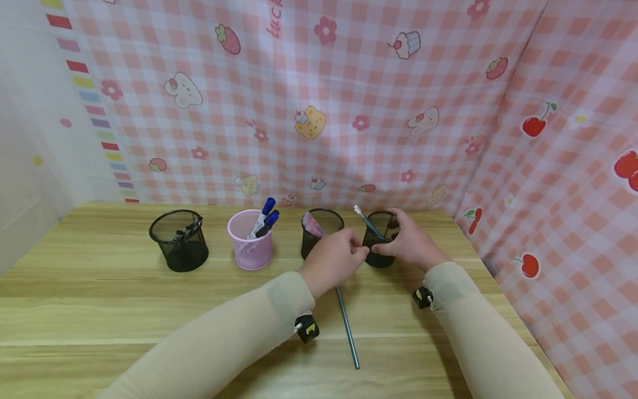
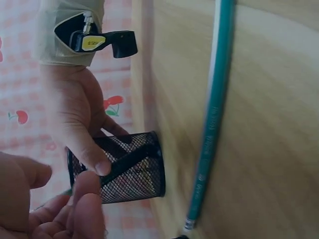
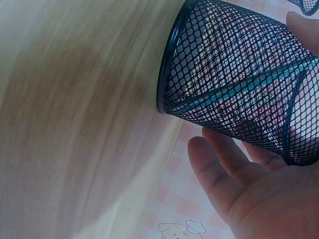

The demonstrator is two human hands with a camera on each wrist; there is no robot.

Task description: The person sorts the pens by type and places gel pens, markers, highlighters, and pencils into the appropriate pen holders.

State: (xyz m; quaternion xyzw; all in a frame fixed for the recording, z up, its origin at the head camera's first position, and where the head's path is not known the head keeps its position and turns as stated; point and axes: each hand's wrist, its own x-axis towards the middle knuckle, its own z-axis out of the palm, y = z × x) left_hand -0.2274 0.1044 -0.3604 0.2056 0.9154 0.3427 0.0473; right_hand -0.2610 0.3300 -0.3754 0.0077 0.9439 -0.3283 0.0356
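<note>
My right hand (image 1: 408,241) grips a black mesh pen cup (image 1: 376,257) at the right end of a row, thumb on the near side and fingers behind. In that cup leans a teal pencil (image 1: 370,226) with a whitish top; the right wrist view shows its teal shaft (image 3: 239,88) through the mesh. My left hand (image 1: 331,257) is at the cup's left side, fingers loosely bent and fingertips right by the mesh. Its thumb stands apart from the fingers in the left wrist view, with nothing seen between them. Another teal pencil (image 1: 349,330) lies on the table below the left hand.
Left of my hands stand a black mesh cup (image 1: 310,244) with a pink patterned item, partly hidden, a pink cup (image 1: 251,257) with blue-capped markers (image 1: 264,219), and a black cup (image 1: 186,257) with small dark things. Checked cloth (image 1: 349,83) hangs behind and at right.
</note>
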